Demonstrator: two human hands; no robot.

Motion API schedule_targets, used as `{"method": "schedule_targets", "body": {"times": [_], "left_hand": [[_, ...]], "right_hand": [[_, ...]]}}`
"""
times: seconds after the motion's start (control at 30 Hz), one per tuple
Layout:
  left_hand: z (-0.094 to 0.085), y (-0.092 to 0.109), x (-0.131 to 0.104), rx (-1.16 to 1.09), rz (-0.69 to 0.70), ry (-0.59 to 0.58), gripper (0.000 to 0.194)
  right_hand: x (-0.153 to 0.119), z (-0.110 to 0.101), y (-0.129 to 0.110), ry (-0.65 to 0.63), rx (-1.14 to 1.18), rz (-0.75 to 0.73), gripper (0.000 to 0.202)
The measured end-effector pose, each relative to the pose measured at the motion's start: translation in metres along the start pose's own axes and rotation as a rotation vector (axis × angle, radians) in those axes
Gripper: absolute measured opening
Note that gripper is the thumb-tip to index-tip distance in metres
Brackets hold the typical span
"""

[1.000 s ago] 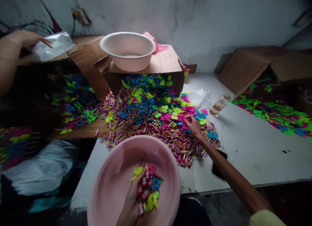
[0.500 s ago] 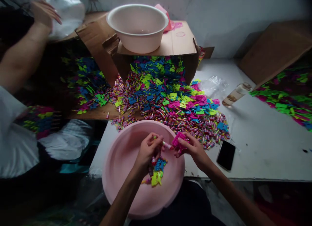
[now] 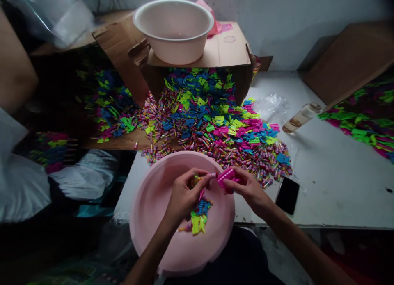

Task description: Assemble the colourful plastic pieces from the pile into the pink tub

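Note:
My left hand [image 3: 184, 194] is closed over the pink basin [image 3: 147, 231], pinching a small patterned tube [image 3: 213, 175] between thumb and fingertips. More small pieces show partly inside its curled fingers. My right hand [image 3: 250, 192] grips a magenta plastic piece [image 3: 226, 177] with a row of notches along it, close to the tube's end. Whether the two touch, I cannot tell. Below my hands, in the basin, lie a blue piece [image 3: 202, 207], a yellow-green piece [image 3: 198, 224] and a few small tubes.
Behind the basin spreads a heap of small tubes and neon plastic pieces [image 3: 212, 125], spilling from a cardboard box [image 3: 229, 51] topped by a white basin [image 3: 174, 51]. A phone [image 3: 287, 195] and a bottle [image 3: 301, 117] are at right. At left a co-worker's arm [image 3: 14, 67] shows beside clear plastic [image 3: 69, 22].
My left hand has turned, and the tube's end now points up near the magenta piece, which has tilted. At left, the co-worker's arm and the clear plastic have shifted left.

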State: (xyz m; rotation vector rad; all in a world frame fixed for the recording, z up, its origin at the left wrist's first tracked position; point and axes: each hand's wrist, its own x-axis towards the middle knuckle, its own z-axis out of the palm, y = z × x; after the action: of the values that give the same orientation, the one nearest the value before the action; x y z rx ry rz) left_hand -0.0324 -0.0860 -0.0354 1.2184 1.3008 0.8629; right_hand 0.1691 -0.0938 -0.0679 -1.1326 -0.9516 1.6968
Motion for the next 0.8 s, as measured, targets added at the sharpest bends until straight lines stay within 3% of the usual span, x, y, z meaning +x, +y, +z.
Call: {"method": "schedule_targets", "body": {"times": [0.17, 0.33, 0.47, 0.63, 0.8], "left_hand": [[-0.004, 0.001, -0.002, 0.195, 0.084, -0.022, 0.027], [-0.004, 0.004, -0.004, 0.470, 0.290, -0.055, 0.019], [-0.003, -0.002, -0.006, 0.516, 0.395, -0.047, 0.012], [-0.014, -0.009, 0.001, 0.432, 0.313, -0.135, 0.010], [-0.016, -0.010, 0.005, 0.386, 0.283, -0.199, 0.013]], "right_hand": [[-0.003, 0.002, -0.003, -0.027, -0.275, -0.128, 0.020], [-0.007, 0.008, -0.004, -0.012, -0.630, -0.307, 0.007], [-0.005, 0.006, 0.001, -0.049, -0.849, -0.502, 0.005], [-0.001, -0.001, 0.001, -0.127, -0.846, -0.616, 0.015], [-0.001, 0.001, 0.012, -0.158, -0.742, -0.499, 0.015]]}}
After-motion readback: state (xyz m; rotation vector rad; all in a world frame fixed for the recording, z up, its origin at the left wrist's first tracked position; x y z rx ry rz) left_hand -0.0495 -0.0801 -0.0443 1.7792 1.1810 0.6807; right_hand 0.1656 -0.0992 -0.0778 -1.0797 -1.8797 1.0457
